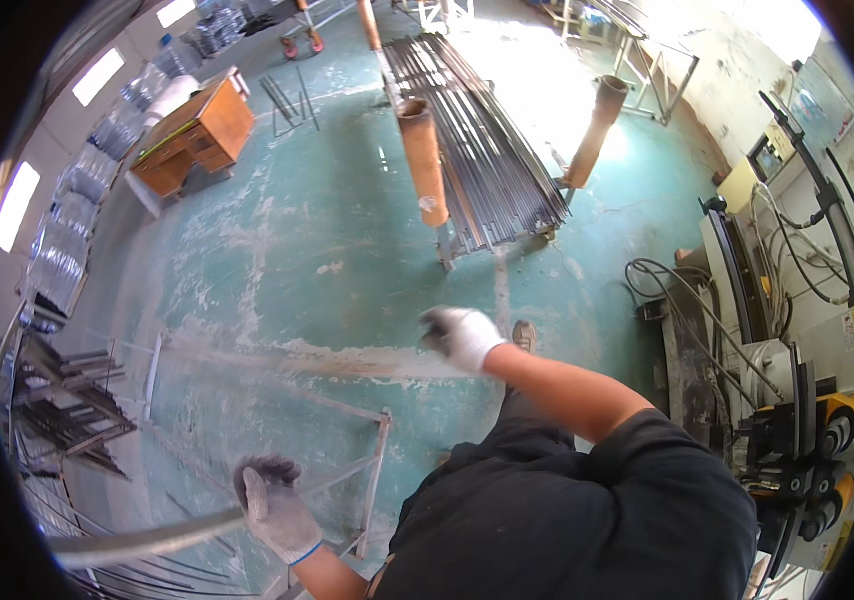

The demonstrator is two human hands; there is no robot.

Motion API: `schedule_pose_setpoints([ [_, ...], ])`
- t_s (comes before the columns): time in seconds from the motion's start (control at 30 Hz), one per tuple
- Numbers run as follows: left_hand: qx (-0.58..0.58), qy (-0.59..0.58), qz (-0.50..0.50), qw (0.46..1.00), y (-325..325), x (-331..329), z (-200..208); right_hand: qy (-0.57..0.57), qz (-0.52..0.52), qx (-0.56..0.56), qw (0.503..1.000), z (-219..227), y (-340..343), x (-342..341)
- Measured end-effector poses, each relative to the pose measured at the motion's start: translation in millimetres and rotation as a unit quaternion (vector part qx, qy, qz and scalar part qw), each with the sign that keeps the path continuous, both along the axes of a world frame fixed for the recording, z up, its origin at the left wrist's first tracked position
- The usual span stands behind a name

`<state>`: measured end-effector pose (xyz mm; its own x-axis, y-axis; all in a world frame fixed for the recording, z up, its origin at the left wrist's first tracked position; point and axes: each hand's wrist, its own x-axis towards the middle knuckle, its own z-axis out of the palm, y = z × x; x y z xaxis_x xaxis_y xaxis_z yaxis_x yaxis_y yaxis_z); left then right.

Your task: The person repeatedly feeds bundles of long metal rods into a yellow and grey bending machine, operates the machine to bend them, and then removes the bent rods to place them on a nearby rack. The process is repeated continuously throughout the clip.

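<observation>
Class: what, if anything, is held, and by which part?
Right hand: nothing visible. Whether the left hand grips the metal bar beside it cannot be told.

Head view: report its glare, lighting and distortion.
Head view, top: harsh glare whites out the floor beside the metal bars; head view, left: windows blown white; head view, centre and lower left: right glove looks brighter than left glove; head view, rim: black corners, straight edges bent.

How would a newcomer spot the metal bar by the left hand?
From the dark shirt, look left to the gloved left hand. The metal bar stretches leftward from there. It is one pale length, unlike the dark metal pieces piled higher in view.
</observation>
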<state>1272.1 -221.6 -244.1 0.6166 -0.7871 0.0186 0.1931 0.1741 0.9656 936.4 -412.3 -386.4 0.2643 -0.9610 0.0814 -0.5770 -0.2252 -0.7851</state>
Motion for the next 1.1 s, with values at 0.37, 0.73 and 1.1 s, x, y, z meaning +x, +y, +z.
schedule_pose_setpoints([
  [0.37,0.070,-0.185,-0.151,0.969,-423.0,-269.1,-16.6,0.045,-0.442,0.244,0.862,-257.7,-297.7,-444.2],
  [0.73,0.321,-0.139,-0.297,0.889,-576.9,-483.2,-118.1,-0.051,-0.367,0.343,0.863,-385.8,-505.3,-570.2],
  [1.1,0.339,-0.152,-0.324,0.870,-602.6,-527.4,-150.6,-0.042,-0.301,0.459,0.835,-302.4,-535.2,-604.2],
])
